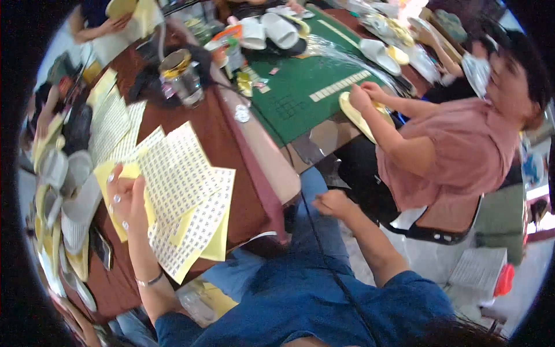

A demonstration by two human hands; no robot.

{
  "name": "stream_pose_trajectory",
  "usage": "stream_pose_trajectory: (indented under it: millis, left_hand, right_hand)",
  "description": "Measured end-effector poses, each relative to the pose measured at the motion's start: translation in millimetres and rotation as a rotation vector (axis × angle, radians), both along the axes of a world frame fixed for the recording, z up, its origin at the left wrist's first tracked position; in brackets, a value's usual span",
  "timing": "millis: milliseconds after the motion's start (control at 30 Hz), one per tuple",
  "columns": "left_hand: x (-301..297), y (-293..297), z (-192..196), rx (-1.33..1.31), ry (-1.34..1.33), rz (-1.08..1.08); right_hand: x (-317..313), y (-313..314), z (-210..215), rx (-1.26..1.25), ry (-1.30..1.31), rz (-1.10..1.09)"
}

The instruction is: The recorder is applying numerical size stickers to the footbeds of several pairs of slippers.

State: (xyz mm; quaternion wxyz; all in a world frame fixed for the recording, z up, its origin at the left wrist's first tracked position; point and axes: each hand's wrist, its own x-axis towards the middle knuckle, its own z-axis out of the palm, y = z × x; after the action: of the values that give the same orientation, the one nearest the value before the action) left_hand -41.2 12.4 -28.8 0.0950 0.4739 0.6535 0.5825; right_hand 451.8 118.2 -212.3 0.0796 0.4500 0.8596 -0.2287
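Note:
My left hand [130,199] is raised over the brown table, fingers apart. Small white round stickers [117,199] cling to its fingers. Beside and beneath it lie overlapping sticker sheets [173,173], pale yellow with rows of small dark print. My right hand [335,205] is over my lap, away from the table, with its fingers curled together. Whatever may be between those fingertips is too small to make out. Left of my left hand, white and grey slippers [75,217] are heaped along the table's edge.
A phone [101,248] lies near the slippers. A clear jar [182,78] stands farther back. At my right, a person in a pink shirt [451,150] handles a yellow slipper [358,115] beside a green mat [289,110]. A dark cable [315,225] hangs before me.

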Motion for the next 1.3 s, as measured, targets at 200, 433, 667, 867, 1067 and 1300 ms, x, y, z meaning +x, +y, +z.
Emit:
stream_pose_trajectory:
  millis: [200, 433, 667, 867, 1067, 1300]
  left_hand:
    - [27.4, 3.9, 20.5, -0.003, 0.266, 0.115]
    - [22.3, 0.5, 39.9, -0.104, 0.332, 0.125]
    - [32.1, -1.7, 41.4, -0.291, 0.376, -0.21]
    - [13.4, -2.9, 20.0, -0.235, 0.448, -0.218]
    - [-4.4, 0.5, 1.7, -0.417, 0.545, 0.038]
    - [4.7, 8.0, 12.6, -0.623, 0.432, 0.018]
  right_hand:
    - [-64.5, 82.1, 174.3, 0.747, 0.486, -0.145]
    - [-239.0, 60.0, 272.2, 0.956, 1.093, 0.459]
    - [-287.6, 43.2, 187.8, 0.524, 0.646, 0.686]
    - [-287.6, 47.5, 193.8, 0.489, 0.655, 0.815]
    - [-271.7, 43.6, 206.0, 0.563, 0.348, 0.394]
    - [-274.4, 46.2, 184.1, 0.545, 0.474, 0.534]
